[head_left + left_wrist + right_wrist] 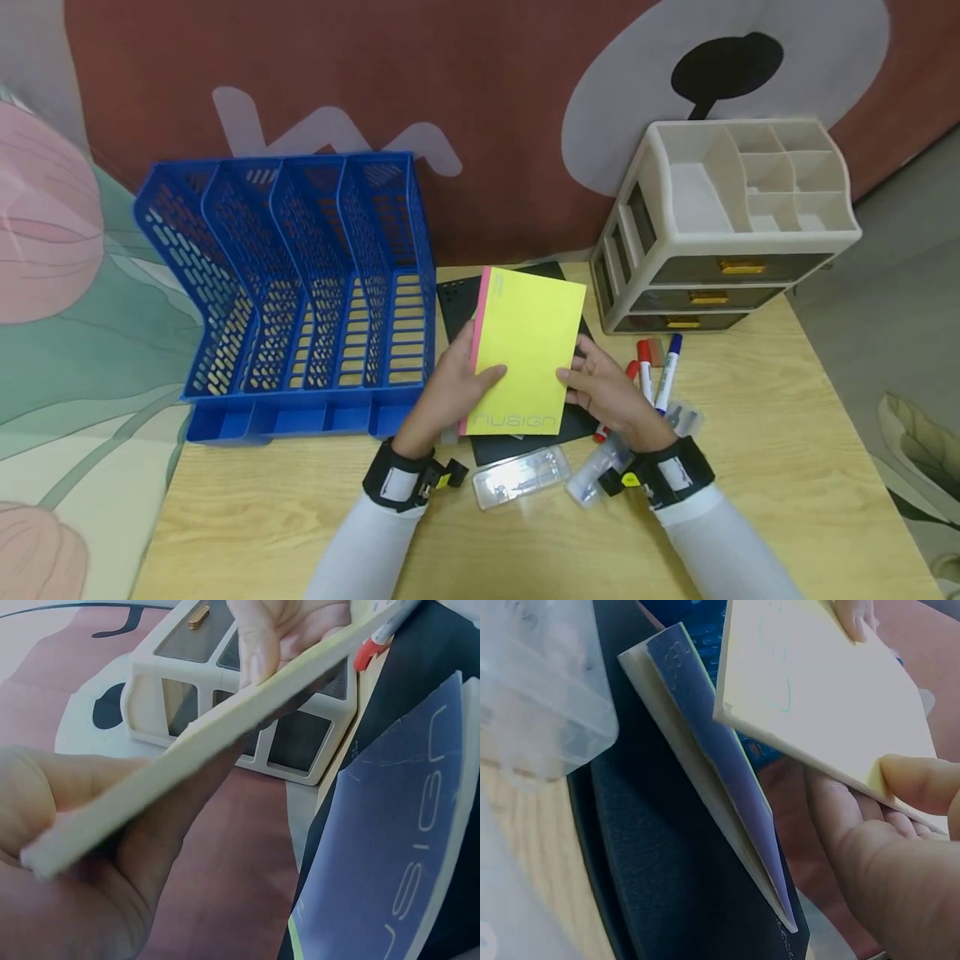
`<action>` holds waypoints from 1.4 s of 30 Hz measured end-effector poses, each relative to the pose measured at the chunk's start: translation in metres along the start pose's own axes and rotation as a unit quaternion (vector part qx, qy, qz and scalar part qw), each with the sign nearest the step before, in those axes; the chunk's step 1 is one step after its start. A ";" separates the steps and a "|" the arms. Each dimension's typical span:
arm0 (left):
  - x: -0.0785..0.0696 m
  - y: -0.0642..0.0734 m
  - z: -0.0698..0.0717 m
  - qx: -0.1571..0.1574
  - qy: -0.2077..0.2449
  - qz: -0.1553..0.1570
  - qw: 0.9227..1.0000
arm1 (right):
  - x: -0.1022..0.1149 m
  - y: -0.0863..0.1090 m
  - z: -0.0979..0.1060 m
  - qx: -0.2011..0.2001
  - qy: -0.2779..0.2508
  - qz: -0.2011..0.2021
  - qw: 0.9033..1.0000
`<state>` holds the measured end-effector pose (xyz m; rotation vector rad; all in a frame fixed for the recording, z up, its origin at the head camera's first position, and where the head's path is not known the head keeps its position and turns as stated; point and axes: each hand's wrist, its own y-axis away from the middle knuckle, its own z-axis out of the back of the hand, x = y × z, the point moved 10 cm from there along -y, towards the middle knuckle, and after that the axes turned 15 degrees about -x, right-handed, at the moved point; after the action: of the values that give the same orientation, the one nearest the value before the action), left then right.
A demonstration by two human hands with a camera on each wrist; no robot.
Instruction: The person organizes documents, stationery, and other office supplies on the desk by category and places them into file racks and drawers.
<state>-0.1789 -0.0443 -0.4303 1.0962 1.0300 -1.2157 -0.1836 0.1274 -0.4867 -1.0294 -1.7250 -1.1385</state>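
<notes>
Both hands are on the yellow notebook point(528, 358), one at each long edge: the left hand point(453, 387) wraps the pink spine, thumb flat on the cover, and the right hand point(609, 392) pinches the opposite edge, thumb above and fingers below. It's up off the table point(795, 467), held over a black folder point(498, 451), with the blue rack point(307, 397) to the left and the white drawer unit point(701, 200) away to the right.

Looks a light one, this: a slim paper block that should bend if squeezed at one corner, with a smooth cover that could slide under a dry thumb. Nothing fragile, though creasing seems the likeliest harm. Spine side looks the firmest hold, and a grip on loose page edges risks fanning them.

Now the angles! From the head, it's all bright cover and printed lettering. Switch to the left wrist and there's the pale page block edge-on, showing its thickness. Both wrist views catch what the head view largely hides: a purple notebook point(720, 754) on the folder, its cover seemingly lifting from its pages.
</notes>
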 end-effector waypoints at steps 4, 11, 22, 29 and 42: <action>-0.002 0.005 0.003 0.005 -0.009 -0.018 1.000 | -0.004 0.002 -0.001 -0.002 0.019 0.000 1.000; -0.018 0.013 0.015 -0.010 -0.001 -0.078 0.997 | -0.007 0.007 0.011 -0.032 0.077 -0.006 0.997; -0.038 0.018 0.058 -0.105 -0.024 -0.142 0.984 | -0.002 0.016 0.029 -0.022 0.111 0.035 0.993; -0.043 0.021 0.078 -0.135 -0.009 -0.160 0.978 | 0.007 0.011 0.032 -0.023 0.135 0.068 0.988; -0.054 0.030 0.107 -0.181 0.040 -0.178 0.966 | 0.020 0.010 0.040 -0.059 0.235 0.119 0.963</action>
<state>-0.1521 -0.1395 -0.3560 0.6956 1.4920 -1.2036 -0.1881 0.1720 -0.4764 -0.9158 -1.1395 -1.2208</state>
